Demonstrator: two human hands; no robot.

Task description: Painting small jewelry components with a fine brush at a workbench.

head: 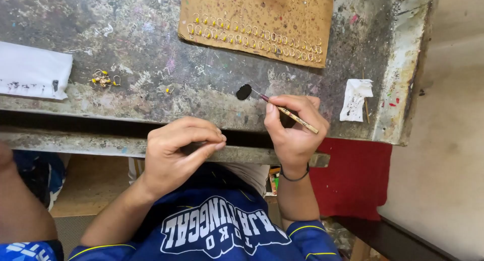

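Curled left hand (179, 150) hides whatever its fingertips pinch.

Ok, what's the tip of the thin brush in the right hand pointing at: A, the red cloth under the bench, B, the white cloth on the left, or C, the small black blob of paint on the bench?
C: the right hand holds the thin brush with its tip beside the black blob on the bench.

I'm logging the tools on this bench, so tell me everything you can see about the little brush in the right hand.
The brush is thin, with a pale wood-coloured handle and a dark reddish end toward its tip. The right hand pinches it between thumb and fingers. It lies slanted, tip pointing up-left toward a small black paint blot on the worn grey workbench. Whether the tip touches the blot is unclear.
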